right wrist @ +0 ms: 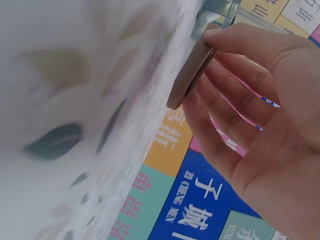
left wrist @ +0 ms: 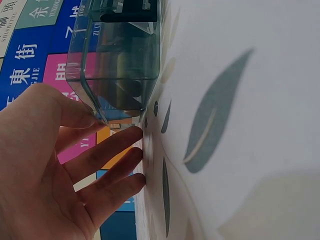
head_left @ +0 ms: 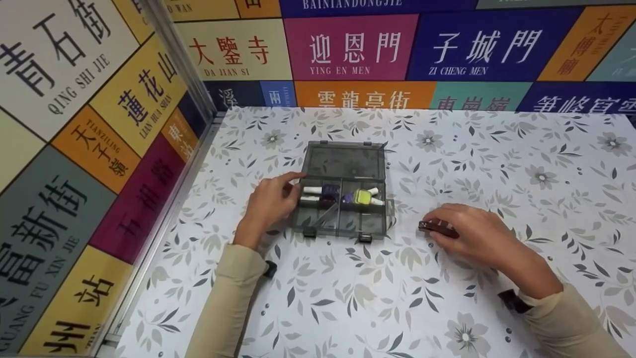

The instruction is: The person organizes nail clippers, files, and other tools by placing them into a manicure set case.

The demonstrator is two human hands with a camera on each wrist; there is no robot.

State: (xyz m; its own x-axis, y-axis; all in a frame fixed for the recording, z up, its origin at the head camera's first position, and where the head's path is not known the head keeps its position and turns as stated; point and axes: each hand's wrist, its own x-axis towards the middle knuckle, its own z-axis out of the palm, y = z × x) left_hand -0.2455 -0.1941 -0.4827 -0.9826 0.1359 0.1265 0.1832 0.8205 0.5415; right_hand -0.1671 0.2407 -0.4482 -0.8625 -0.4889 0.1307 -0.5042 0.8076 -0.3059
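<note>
A smoky see-through compartment case [head_left: 339, 231] lies on the table with its lid [head_left: 346, 161] folded back. Two kinds of small white-capped bottles show in its far compartments: dark purple bottles [head_left: 330, 191] and a yellow bottle [head_left: 363, 197]. My left hand [head_left: 271, 201] rests at the case's left side, thumb and forefinger touching it and the other fingers loosely extended near the tabletop. To the right of the case, my right hand [head_left: 469, 231] pinches a small flat dark brown piece [right wrist: 192, 67] between thumb and fingers. Its exact kind cannot be told.
The table wears a white cloth [head_left: 348, 308] printed with grey leaves and flowers. Panels with coloured lettering [head_left: 350, 47] stand along the back edge and the left side. Two latches [head_left: 364, 238] stick out from the case's near edge.
</note>
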